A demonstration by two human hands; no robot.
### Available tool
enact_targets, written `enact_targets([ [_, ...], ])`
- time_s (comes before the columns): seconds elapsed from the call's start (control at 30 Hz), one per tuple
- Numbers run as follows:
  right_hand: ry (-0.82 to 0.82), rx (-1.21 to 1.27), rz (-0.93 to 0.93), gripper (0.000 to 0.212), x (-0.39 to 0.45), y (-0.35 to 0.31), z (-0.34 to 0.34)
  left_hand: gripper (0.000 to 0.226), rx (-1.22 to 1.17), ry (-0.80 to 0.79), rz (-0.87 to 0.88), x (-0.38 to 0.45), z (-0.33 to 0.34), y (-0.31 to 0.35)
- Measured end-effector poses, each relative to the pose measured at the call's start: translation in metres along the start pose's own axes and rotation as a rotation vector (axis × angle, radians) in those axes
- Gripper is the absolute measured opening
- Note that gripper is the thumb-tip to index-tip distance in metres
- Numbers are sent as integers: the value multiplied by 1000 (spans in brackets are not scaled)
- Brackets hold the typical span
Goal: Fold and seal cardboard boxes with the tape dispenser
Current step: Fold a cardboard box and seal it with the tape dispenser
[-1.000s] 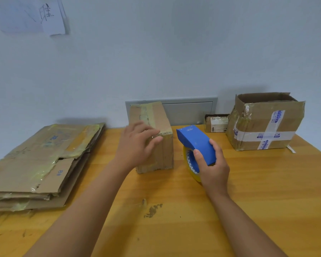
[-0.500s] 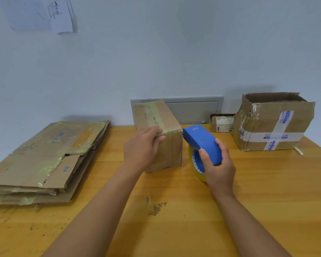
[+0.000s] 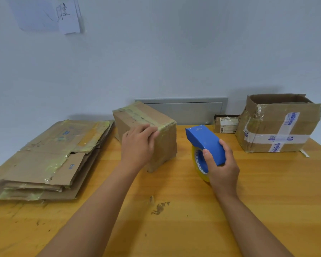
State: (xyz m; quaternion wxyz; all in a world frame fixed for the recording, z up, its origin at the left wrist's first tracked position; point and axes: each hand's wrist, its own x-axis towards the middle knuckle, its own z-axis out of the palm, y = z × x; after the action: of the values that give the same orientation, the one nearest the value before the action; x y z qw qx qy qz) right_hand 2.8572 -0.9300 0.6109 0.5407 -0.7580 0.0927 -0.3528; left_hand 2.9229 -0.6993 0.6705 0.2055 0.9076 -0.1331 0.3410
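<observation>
Closed brown cardboard box (image 3: 148, 127) with yellowish tape along its top seam, standing near the middle of the orange-brown wooden desk (image 3: 174, 219), towards the back. Left hand (image 3: 137, 147) laid against the box's near left side, fingers (image 3: 148, 129) fairly straight and reaching over the top edge beside the taped seam, pressing rather than gripping. Just right of the box, apart from it, blue plastic tape dispenser (image 3: 205, 140) loaded with a yellowish roll of clear tape (image 3: 197, 164), roll low and close to or on the desk. Right hand (image 3: 221, 167) wrapped round the dispenser's rear, thumb on the near side by the roll, fingers curled over the far edge. At the left edge of the desk, a stack of flattened brown cardboard sheets (image 3: 50, 158) with old tape scraps. Far right, a larger open-topped brown cardboard box (image 3: 278, 125) crossed with white printed tape; a small brown labelled carton (image 3: 226, 124) touching or just beside its left side. Behind, a grey wall panel (image 3: 185, 108) and a pale wall with white paper sheets (image 3: 50, 13) pinned high on the left.
</observation>
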Motion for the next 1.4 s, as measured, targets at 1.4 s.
enact_targets([
  [1.4, 11, 5, -5, 78, -1, 2, -1, 25, -56, -83, 0, -2, -7, 4],
])
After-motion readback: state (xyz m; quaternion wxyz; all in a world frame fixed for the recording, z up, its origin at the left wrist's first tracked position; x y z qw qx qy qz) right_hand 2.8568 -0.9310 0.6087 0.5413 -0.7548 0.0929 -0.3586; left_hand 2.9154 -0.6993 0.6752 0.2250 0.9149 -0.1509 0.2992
